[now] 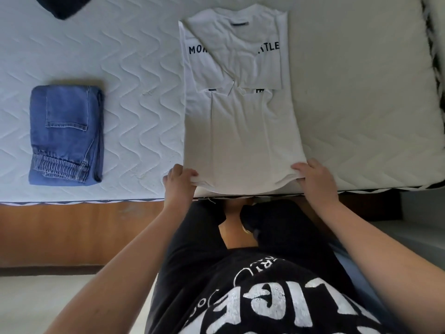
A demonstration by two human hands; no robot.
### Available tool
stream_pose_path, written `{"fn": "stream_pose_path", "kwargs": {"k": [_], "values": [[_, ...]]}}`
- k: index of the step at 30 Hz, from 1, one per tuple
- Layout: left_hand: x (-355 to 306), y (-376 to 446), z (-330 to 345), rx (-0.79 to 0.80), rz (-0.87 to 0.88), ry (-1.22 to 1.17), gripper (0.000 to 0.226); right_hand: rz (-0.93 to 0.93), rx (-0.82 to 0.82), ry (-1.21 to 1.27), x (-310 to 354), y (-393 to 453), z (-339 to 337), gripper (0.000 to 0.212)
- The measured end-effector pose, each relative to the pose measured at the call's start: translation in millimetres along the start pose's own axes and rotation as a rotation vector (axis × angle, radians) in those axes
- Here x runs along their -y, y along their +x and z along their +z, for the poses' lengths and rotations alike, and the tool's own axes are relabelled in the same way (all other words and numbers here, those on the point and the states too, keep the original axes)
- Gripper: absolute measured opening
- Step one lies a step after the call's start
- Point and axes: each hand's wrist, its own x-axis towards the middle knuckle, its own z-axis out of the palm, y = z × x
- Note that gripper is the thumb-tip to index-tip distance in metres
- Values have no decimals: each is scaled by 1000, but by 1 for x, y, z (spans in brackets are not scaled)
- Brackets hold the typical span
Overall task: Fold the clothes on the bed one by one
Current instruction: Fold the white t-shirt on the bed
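A white T-shirt with dark lettering lies flat on the bed. Its sides and sleeves are folded in toward the middle, so it forms a long narrow strip. The hem reaches the bed's near edge. My left hand pinches the hem's left corner. My right hand grips the hem's right corner, fingers curled over the cloth. A folded pair of blue jeans sits on the mattress to the left, apart from the shirt.
A dark garment shows partly at the top left edge of the bed. The wooden bed frame runs below the mattress. My legs in black trousers stand against the near edge.
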Motion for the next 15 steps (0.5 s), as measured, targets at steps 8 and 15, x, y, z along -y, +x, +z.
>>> {"fn": "stream_pose_path", "kwargs": {"k": [8, 15], "values": [[-24, 17, -68, -101, 612, 124, 13, -317, -38, -92, 17, 25, -52, 19], [-36, 1, -131, -40, 560, 21, 32, -266, -8, 60, 42, 21, -120, 29]]}}
